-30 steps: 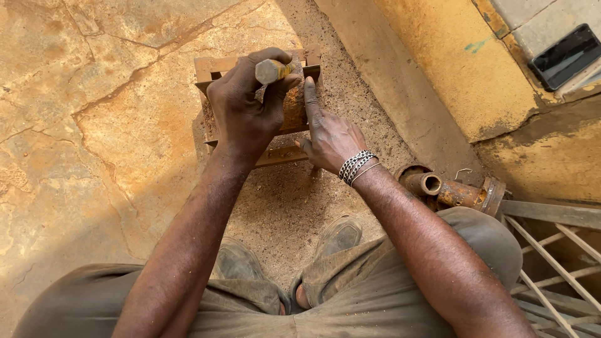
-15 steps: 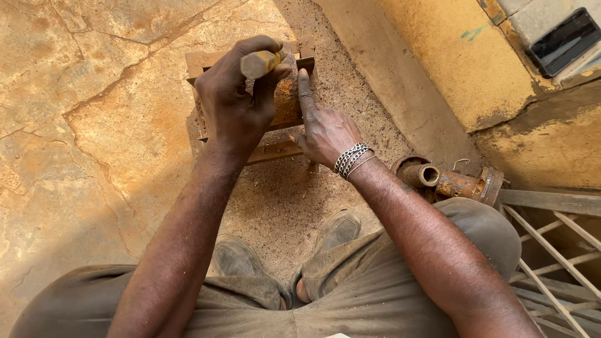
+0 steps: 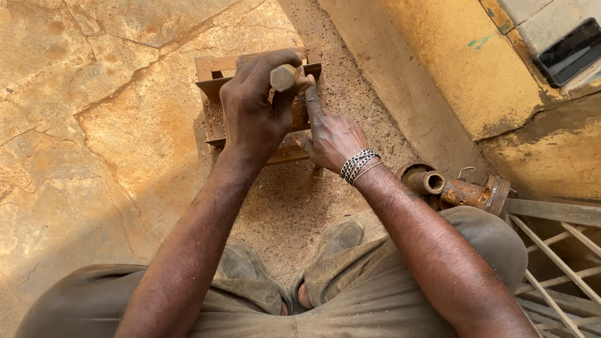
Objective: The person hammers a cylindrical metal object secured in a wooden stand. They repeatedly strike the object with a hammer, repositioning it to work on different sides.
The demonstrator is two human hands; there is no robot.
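A rusty metal frame [image 3: 216, 69] lies on the sandy floor; a wooden handle [image 3: 283, 76] stands upright over it.

Bright, warm daylight, soft shadow over the lower left, sharp focus, slight edge stretching.

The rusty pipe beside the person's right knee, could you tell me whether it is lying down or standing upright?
Lying down. The rusty pipe rests on its side on the ground, its open end facing the sandy floor, its flange toward the metal grille.

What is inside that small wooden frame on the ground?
The wooden frame holds packed reddish-brown sandy earth. The left hand, gripping a wooden handle, and the right hand cover the rest.
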